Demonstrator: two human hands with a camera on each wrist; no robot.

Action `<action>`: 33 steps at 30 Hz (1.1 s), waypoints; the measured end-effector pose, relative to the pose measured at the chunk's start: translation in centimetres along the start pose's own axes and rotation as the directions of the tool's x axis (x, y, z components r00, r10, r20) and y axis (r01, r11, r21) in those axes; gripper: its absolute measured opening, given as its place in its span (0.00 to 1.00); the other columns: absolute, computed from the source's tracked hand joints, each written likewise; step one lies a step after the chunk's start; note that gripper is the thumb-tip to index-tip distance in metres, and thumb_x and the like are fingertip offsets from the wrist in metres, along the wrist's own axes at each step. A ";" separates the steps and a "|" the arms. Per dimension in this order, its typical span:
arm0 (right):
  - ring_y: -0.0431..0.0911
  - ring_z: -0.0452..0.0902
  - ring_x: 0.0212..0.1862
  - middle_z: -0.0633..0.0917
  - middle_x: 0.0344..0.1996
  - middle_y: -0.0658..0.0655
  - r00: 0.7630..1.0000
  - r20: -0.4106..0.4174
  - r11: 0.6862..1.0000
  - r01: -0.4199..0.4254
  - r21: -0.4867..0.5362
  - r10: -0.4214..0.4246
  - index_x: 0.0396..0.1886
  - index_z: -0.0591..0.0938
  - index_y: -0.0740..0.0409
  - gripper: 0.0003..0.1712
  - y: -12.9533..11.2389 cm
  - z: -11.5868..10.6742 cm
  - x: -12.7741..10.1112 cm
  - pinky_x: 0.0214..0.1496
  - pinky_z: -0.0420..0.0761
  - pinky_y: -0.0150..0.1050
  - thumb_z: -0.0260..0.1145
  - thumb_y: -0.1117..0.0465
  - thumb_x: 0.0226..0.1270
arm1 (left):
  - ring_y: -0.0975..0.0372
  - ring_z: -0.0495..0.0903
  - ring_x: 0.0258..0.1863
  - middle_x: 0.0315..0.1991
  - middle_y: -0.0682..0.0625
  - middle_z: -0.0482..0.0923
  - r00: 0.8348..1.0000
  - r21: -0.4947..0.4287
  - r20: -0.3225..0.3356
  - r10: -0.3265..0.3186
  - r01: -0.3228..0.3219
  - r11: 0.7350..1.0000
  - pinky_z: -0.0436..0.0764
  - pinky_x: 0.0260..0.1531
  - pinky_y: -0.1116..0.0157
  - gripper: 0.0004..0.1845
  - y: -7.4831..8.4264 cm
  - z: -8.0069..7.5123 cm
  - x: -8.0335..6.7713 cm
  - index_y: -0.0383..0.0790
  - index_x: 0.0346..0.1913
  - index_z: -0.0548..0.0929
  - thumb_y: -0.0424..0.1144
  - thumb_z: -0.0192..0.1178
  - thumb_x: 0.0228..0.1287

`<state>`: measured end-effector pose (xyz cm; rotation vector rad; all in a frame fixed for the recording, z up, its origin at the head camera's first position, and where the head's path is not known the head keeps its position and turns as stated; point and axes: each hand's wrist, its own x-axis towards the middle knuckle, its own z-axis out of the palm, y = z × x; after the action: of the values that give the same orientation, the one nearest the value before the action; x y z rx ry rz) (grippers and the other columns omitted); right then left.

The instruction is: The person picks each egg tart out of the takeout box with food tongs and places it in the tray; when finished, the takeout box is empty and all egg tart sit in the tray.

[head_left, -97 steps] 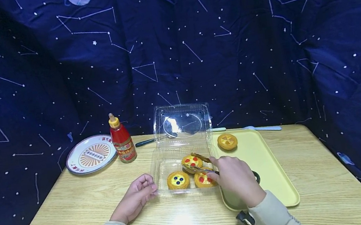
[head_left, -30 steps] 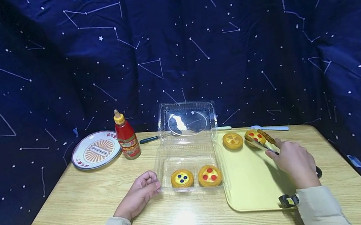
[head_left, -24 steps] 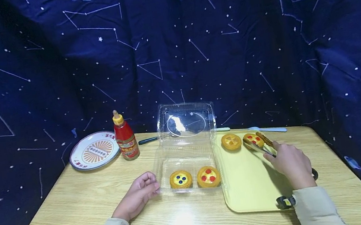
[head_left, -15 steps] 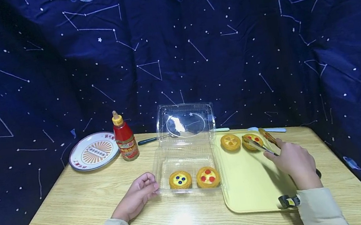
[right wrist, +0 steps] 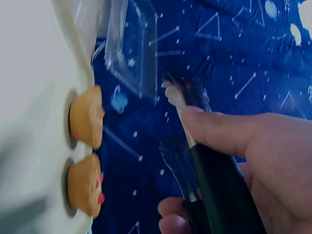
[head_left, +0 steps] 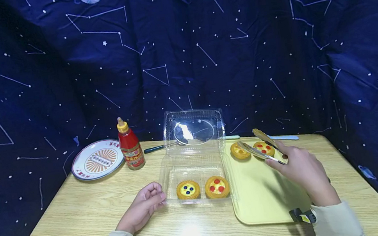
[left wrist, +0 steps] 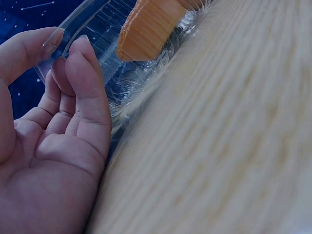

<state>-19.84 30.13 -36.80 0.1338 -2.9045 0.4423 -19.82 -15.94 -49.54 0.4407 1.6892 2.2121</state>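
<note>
My left hand (head_left: 142,207) pinches the near left rim of an open clear plastic container (head_left: 189,167), thumb above and fingers below the edge. Inside it sit a tart with blue dots (head_left: 188,190) and a tart with red dots (head_left: 217,187). My right hand (head_left: 303,167) grips food tongs (right wrist: 219,190), their two arms spread apart with nothing between them. The tongs are raised over the yellow tray (head_left: 267,205). Under them, side by side on the tray, lie another red-dotted tart (head_left: 266,148) and a plain golden tart (head_left: 236,150), partly overlapped by the tongs in the head view.
A red sauce bottle (head_left: 131,150) stands left of the container, beside a patterned plate (head_left: 91,173). Behind the container lies a dark-handled utensil (head_left: 154,149). A pale green handle (head_left: 232,137) and a blue-handled fork (head_left: 285,137) lie at the table's back edge.
A red-dotted tart has gone from the container to the tray, carried in the tongs. The tongs have let go of it, risen and shifted left. The left hand stays at the rim.
</note>
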 end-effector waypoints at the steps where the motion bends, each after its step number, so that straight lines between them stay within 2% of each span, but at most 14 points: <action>1: 0.68 0.79 0.44 0.84 0.48 0.67 1.000 0.007 1.000 0.008 0.005 -0.008 0.73 0.67 0.55 0.50 -0.4 0.0 -0.1 0.25 0.75 0.54 0.61 0.27 0.61 | 0.61 0.76 0.41 0.36 0.51 0.72 1.000 0.001 0.002 -0.002 0.002 1.000 0.81 0.47 0.63 0.05 0.0 0.0 0.0 0.38 0.44 0.71 0.31 0.56 0.71; 6: 0.68 0.77 0.51 0.83 0.50 0.67 0.997 0.007 0.997 0.072 0.017 -0.072 0.72 0.69 0.55 0.49 -2.5 0.1 -0.2 0.35 0.77 0.61 0.61 0.28 0.61 | 0.61 0.76 0.40 0.36 0.51 0.72 1.000 0.004 -0.005 -0.006 0.006 1.000 0.81 0.46 0.64 0.05 0.2 -0.2 -0.1 0.37 0.44 0.71 0.31 0.56 0.71; 12: 0.66 0.77 0.54 0.84 0.51 0.64 0.989 -0.020 0.989 0.148 0.016 -0.147 0.71 0.71 0.53 0.45 -3.9 0.2 -0.7 0.37 0.78 0.62 0.64 0.32 0.62 | 0.61 0.76 0.40 0.36 0.51 0.72 1.000 -0.001 0.010 0.011 -0.011 1.000 0.81 0.47 0.65 0.05 0.2 -0.1 -0.1 0.37 0.44 0.71 0.30 0.56 0.70; 17: 0.65 0.79 0.52 0.84 0.52 0.63 0.979 -0.046 0.979 0.201 0.021 -0.199 0.71 0.71 0.51 0.42 -4.9 0.0 -1.4 0.41 0.77 0.62 0.66 0.35 0.62 | 0.61 0.76 0.41 0.36 0.52 0.72 1.000 -0.014 0.028 0.008 -0.008 1.000 0.81 0.47 0.64 0.05 0.0 0.0 -0.1 0.38 0.44 0.71 0.30 0.56 0.70; 19: 0.63 0.80 0.50 0.84 0.51 0.63 0.971 -0.064 0.973 0.231 0.026 -0.229 0.71 0.72 0.50 0.41 -5.4 -0.1 -1.4 0.43 0.77 0.61 0.69 0.38 0.62 | 0.60 0.76 0.41 0.36 0.51 0.72 1.000 -0.014 0.025 0.011 -0.011 1.000 0.81 0.47 0.64 0.05 0.0 -0.1 -0.1 0.38 0.44 0.71 0.30 0.56 0.70; 21: 0.61 0.80 0.51 0.83 0.53 0.63 0.964 -0.074 0.966 0.257 0.028 -0.254 0.71 0.72 0.49 0.40 -5.9 -0.1 -1.4 0.46 0.75 0.61 0.71 0.42 0.61 | 0.60 0.76 0.41 0.36 0.51 0.72 1.000 -0.015 0.021 0.012 -0.012 1.000 0.81 0.47 0.64 0.05 0.0 -0.1 -0.1 0.38 0.44 0.71 0.31 0.56 0.70; 24: 0.58 0.80 0.52 0.82 0.53 0.63 0.956 -0.069 0.958 0.288 0.020 -0.286 0.71 0.72 0.47 0.40 -6.8 0.1 -1.3 0.44 0.72 0.58 0.73 0.45 0.60 | 0.60 0.76 0.41 0.36 0.51 0.72 1.000 -0.011 0.015 0.008 -0.008 1.000 0.81 0.48 0.63 0.05 0.1 -0.1 -0.1 0.38 0.44 0.71 0.31 0.56 0.70; 29: 0.53 0.81 0.48 0.84 0.49 0.57 0.944 -0.057 0.945 0.327 0.025 -0.326 0.70 0.73 0.46 0.39 -8.2 0.7 -1.1 0.45 0.73 0.57 0.74 0.46 0.59 | 0.61 0.76 0.42 0.37 0.51 0.71 1.000 -0.006 0.010 -0.003 0.003 1.000 0.81 0.49 0.63 0.06 0.1 -0.1 -0.1 0.38 0.45 0.70 0.30 0.56 0.70; 33: 0.54 0.82 0.48 0.84 0.50 0.57 0.929 -0.050 0.929 0.369 0.024 -0.368 0.68 0.75 0.47 0.38 -9.2 1.2 -0.9 0.48 0.75 0.61 0.75 0.46 0.58 | 0.62 0.76 0.41 0.37 0.51 0.71 1.000 -0.003 0.019 0.003 -0.003 1.000 0.81 0.48 0.64 0.06 0.0 -0.2 -0.1 0.38 0.45 0.70 0.29 0.55 0.70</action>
<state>-18.07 21.07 -35.50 0.6532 -2.7378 0.4179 -19.79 -16.12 -49.58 0.4625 1.6768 2.2053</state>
